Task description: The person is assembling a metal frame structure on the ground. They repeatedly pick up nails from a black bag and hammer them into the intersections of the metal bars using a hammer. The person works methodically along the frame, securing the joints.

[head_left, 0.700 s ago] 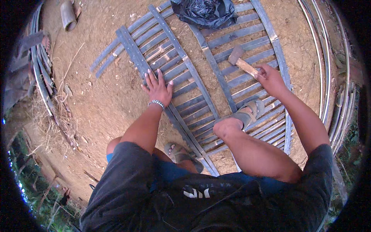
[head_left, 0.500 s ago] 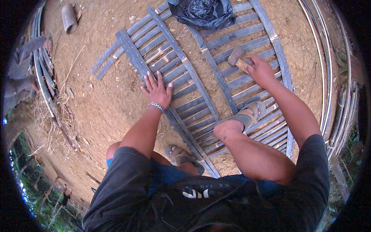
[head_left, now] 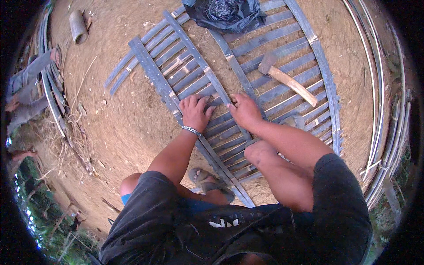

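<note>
A dark slatted panel [head_left: 214, 152] of bamboo-like strips lies on the dirt below me. Bent over one of its slats, beside the left rail, are the fingers of my left hand [head_left: 194, 115], with the thumb set apart. My right hand [head_left: 245, 114] has its fingers curled at the middle rail [head_left: 198, 59]; the fingertips are partly hidden. A hammer [head_left: 291, 83] with a pale wooden handle and a blocky head rests on a second slatted panel [head_left: 304, 59] to the right, out of my hands.
A black plastic bag [head_left: 224, 15] of nails stands at the far end. Long poles [head_left: 377, 88] run along the right, and bundled strips [head_left: 51, 92] lie left. A hollow tube [head_left: 78, 28] sits far left. Another person's leg [head_left: 33, 73] shows at the left edge.
My right hand has let go of the hammer, left it on the right panel, and moved left to the middle rail. My left hand has shifted nearer and rightward, its fingers now bent.
</note>
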A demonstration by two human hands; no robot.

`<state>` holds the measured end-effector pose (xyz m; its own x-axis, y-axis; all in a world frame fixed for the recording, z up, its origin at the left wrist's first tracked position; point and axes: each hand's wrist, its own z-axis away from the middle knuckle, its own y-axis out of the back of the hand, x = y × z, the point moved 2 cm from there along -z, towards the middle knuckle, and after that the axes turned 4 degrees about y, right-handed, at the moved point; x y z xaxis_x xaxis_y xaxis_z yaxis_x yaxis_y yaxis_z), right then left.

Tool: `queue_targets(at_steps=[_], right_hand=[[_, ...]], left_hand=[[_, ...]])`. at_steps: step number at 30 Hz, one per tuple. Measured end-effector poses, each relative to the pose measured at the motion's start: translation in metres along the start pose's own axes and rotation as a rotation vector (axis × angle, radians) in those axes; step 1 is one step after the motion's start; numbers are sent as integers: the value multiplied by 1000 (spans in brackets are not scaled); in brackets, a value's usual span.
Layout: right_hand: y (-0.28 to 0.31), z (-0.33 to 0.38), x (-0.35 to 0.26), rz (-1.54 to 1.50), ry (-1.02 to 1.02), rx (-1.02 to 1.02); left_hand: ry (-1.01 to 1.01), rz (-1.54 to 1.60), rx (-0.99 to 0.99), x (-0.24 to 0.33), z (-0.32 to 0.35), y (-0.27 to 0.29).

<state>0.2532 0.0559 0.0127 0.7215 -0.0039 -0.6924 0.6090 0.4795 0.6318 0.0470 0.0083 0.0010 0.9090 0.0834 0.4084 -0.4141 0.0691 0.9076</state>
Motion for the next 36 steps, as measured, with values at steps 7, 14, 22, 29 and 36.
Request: queue_targets(at_steps=[7, 14, 22, 29, 36], right_hand=[[-15, 11, -4, -63, -100, 95], [-22, 10, 1, -67, -76, 129], [-21, 9, -1, -63, -90, 135], [-24, 9, -1, -8, -61, 148], [-25, 11, 1, -71, -80, 59]], left_hand=[[-119, -35, 54, 6, -1, -3], [-157, -64, 101, 7, 0, -7], [-139, -48, 87, 5, 0, -10], [-151, -15, 67, 3, -1, -4], [-164, 8, 86, -2, 1, -6]])
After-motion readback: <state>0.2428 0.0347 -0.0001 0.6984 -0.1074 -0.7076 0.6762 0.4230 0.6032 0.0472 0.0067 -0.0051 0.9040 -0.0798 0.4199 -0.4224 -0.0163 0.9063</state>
